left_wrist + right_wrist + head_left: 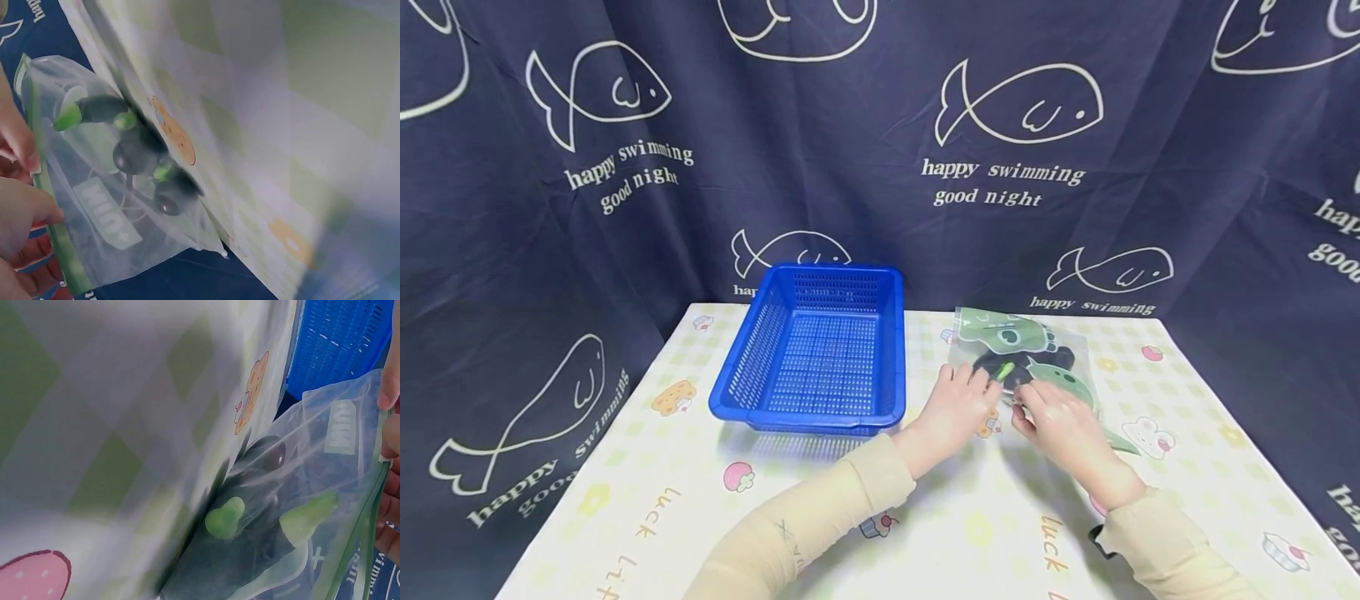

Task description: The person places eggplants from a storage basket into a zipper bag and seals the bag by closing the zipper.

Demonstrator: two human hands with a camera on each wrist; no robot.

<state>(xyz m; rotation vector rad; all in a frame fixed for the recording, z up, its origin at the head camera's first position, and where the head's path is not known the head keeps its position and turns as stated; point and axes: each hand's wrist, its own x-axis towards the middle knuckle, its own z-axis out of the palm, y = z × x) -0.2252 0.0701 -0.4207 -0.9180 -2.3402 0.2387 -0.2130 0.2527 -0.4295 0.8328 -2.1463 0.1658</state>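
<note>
A clear zip bag (pixel 1078 342) with green printing and a green zip strip (pixel 74 265) lies toward the table's right rear. Inside are several dark eggplants (pixel 212 562) with green stem ends. My left hand (pixel 953 408) pinches the zip strip from the left, its thumb on the strip in the left wrist view. Close beside it, my right hand (pixel 1067 433) pinches the strip at a small white slider (pixel 384 459). Below that slider in the right wrist view, the strip's two green edges stand apart. The fingers partly hide the bag's mouth in the head view.
A blue perforated plastic basket (pixel 721 392) stands left of the bag, with nothing in it. Patterned cloth (pixel 820 533) covers the table. Dark blue curtains (pixel 880 183) with fish drawings hang behind and at both sides.
</note>
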